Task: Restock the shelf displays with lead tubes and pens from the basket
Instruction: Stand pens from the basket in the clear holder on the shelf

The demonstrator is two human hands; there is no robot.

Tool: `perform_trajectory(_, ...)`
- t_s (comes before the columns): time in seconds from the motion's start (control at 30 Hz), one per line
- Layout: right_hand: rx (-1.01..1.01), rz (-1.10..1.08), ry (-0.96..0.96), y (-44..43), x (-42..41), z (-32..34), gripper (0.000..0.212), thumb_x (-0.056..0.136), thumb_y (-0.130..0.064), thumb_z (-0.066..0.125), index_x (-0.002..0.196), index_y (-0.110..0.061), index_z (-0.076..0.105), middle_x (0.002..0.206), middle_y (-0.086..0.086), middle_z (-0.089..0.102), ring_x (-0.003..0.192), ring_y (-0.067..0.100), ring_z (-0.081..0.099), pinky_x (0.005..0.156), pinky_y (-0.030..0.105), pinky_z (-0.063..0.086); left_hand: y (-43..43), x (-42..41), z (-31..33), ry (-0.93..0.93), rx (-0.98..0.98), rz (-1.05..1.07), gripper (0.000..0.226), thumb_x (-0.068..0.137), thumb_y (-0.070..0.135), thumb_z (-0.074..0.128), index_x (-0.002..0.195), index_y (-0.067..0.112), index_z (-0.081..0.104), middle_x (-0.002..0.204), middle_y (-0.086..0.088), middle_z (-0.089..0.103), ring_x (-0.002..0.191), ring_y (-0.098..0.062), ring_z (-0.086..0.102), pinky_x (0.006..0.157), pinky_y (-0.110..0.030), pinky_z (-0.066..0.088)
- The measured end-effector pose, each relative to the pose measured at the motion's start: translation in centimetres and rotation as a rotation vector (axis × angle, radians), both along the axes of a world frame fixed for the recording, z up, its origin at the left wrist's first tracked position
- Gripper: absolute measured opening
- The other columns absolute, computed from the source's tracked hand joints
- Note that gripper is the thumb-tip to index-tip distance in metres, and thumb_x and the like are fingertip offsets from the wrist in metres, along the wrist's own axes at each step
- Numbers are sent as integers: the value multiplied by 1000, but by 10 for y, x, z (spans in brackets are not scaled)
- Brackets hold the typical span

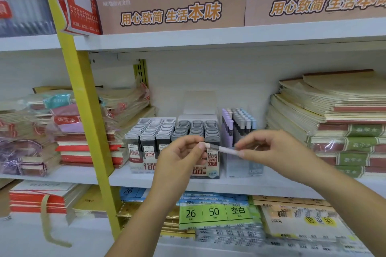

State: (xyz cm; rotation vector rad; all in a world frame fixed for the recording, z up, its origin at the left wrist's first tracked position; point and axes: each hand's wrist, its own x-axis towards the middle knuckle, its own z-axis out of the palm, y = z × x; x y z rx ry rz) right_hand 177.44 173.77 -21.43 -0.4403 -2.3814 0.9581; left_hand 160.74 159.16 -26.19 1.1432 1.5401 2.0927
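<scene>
A pale lilac pen (221,149) lies almost level in front of the middle shelf, held at both ends. My left hand (181,156) pinches its left end, and my right hand (271,148) pinches its right end. Behind the hands stand two display boxes of lead tubes: a light grey-capped one (146,131) on the left and a dark grey-capped one (196,129) beside it. Right of them is a clear pen display (238,123) full of upright lilac and blue pens. The basket is out of view.
Stacks of notebooks (334,115) fill the shelf's right side, and wrapped notebooks (62,127) the left. A yellow shelf post (87,110) slants down on the left. Brown display cartons (171,10) sit on the upper shelf. Paper packs (215,213) lie on the shelf below.
</scene>
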Motion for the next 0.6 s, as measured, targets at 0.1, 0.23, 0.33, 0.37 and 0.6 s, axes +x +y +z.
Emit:
perform_trajectory(0.1,204,40,-20,-14,-10,5,23,84,-28,73,100,-43,69,86,-26,70,84,-10,61,70,4,42,5,4,9,169,-53,-1,17,90,10,71,93,26,75,81,2,76,75,-12,72,68,-21,57)
perform_trajectory(0.23,272,89,-76,-13,-15,8,45,89,-18,67,118,-50,53,84,-21,69,80,-5,62,73,12,48,15,6,16,328,-99,42,27,89,19,74,101,43,71,87,9,73,82,-10,69,75,-25,59)
perform_trajectory(0.33,172,82,105,2,-8,21,58,88,-14,66,130,-46,44,85,-12,70,72,1,64,67,14,50,25,0,17,681,-150,274,33,88,32,75,118,40,65,107,17,67,101,-2,60,89,-19,49)
perform_trajectory(0.37,154,52,207,10,-6,27,56,87,-13,67,127,-47,47,84,-6,70,71,7,64,68,20,52,28,-2,18,856,-196,363,38,88,37,73,125,35,64,119,15,66,112,-4,56,98,-21,43)
perform_trajectory(0.6,208,-73,485,46,-23,45,40,86,-16,67,101,-49,50,78,2,68,73,27,65,71,48,56,44,-11,7,1278,-441,402,44,89,53,66,129,38,65,147,8,54,141,-16,44,115,-44,26)
